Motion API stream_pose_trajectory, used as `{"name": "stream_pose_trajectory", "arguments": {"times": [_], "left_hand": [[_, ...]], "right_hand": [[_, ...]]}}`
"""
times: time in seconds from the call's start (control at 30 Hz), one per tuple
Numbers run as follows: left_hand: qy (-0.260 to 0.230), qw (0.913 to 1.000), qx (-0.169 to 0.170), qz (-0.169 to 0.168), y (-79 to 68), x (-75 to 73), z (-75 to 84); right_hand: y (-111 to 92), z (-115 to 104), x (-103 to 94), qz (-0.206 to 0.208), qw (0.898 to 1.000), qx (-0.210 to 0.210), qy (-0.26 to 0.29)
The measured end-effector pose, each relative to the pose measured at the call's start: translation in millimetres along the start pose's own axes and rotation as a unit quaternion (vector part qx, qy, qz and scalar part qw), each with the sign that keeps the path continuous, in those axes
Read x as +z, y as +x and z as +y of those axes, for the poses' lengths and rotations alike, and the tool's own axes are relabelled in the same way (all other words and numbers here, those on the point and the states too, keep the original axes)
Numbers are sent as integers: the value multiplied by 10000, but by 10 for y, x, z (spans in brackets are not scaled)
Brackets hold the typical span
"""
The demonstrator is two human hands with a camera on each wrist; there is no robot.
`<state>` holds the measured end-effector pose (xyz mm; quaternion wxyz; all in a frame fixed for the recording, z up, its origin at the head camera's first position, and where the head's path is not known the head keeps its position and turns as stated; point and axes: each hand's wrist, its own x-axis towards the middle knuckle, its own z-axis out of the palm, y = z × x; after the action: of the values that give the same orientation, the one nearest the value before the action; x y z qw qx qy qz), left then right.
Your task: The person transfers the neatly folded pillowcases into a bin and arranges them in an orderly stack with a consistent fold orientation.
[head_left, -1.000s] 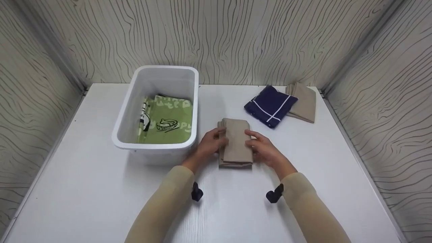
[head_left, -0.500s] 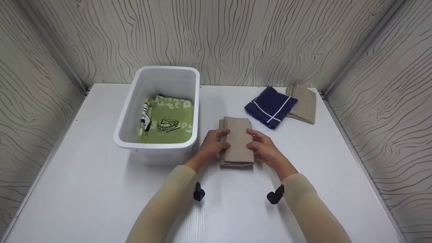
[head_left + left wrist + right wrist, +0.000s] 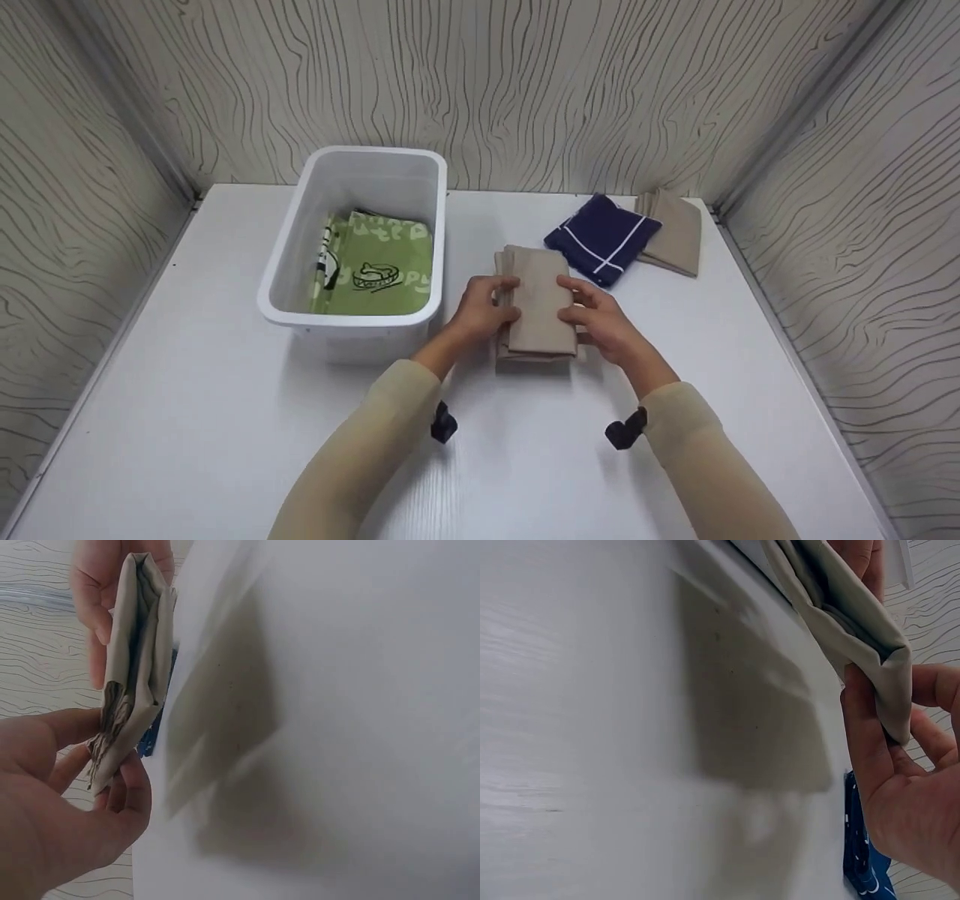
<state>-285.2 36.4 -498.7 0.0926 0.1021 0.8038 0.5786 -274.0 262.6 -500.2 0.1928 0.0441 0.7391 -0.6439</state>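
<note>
Between both hands is a folded beige cloth (image 3: 541, 300), lifted a little off the white table, with its shadow falling below it in both wrist views. My left hand (image 3: 484, 309) grips its left edge, thumb and fingers on either side of the layered folds (image 3: 112, 720). On the opposite edge my right hand (image 3: 606, 319) pinches the smooth folded side (image 3: 892, 682). Beyond the right hand lies a folded navy cloth (image 3: 604, 236) with white lines, partly over another folded beige cloth (image 3: 679, 232).
A deep white plastic bin (image 3: 352, 321) stands left of the hands, its rim well above the table (image 3: 517, 465). Inside it lies a folded green printed cloth (image 3: 382, 262). Wood-patterned panels (image 3: 480, 82) enclose the back and sides.
Both hands have raised the folded beige cloth from the table and shifted it slightly away and to the right. The bin and the other cloths stay where they were.
</note>
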Motion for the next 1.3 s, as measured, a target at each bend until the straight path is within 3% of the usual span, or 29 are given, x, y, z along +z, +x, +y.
{"name": "stream_pose_trajectory", "arguments": {"times": [0.23, 0.53, 0.73, 1.0, 1.3], "left_hand": [[347, 9984, -439, 56, -55, -17, 189], [261, 9986, -427, 143, -61, -55, 434], [388, 9989, -250, 120, -88, -126, 563], [203, 9993, -232, 202, -129, -226, 717], [465, 9977, 196, 443, -197, -435, 868]], "right_hand": [[-63, -138, -40, -34, 9998, -169, -43], [-147, -363, -99, -98, 9991, -383, -172], [-197, -503, -111, -135, 9987, -464, -166], [-256, -687, -82, -109, 9976, -683, -63], [-265, -868, 36, -243, 9953, -932, 90]]}}
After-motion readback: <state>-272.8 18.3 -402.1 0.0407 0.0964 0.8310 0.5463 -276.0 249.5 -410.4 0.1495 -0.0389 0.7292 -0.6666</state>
